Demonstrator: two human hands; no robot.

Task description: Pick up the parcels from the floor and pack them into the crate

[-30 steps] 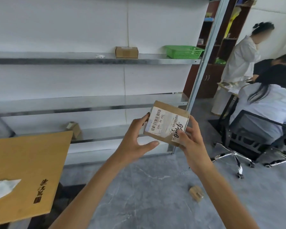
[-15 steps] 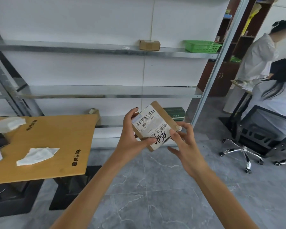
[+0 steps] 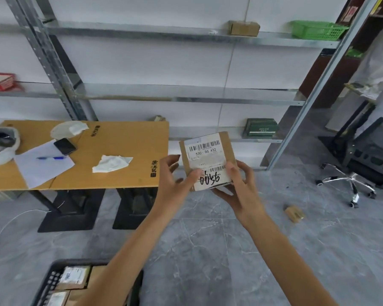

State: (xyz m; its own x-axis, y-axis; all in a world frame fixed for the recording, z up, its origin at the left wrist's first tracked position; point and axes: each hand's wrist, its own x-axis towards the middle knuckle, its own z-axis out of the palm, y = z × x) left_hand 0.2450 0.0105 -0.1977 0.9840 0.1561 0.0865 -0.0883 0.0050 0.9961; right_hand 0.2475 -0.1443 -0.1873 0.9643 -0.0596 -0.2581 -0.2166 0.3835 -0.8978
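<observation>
I hold a small brown cardboard parcel (image 3: 208,160) upright at chest height; its white label shows barcodes and the handwritten number 0056. My left hand (image 3: 177,180) grips its lower left edge with the thumb on the label. My right hand (image 3: 239,184) holds the lower right corner, fingers curled under it. A black crate (image 3: 51,281) sits on the floor at the bottom left, partly hidden by my left forearm, with several labelled parcels inside. Another small brown parcel (image 3: 293,214) lies on the grey floor to the right.
A wooden table (image 3: 119,164) stands at the left with tissues, paper, a pen and a phone. Metal shelving (image 3: 186,93) runs along the wall, holding a cardboard box (image 3: 243,28), a green basket (image 3: 316,29) and a green box (image 3: 261,128). An office chair (image 3: 363,155) stands at the right.
The view has swung left and down, bringing the crate and table into sight. The parcel has turned upright in both hands, its label now facing me squarely.
</observation>
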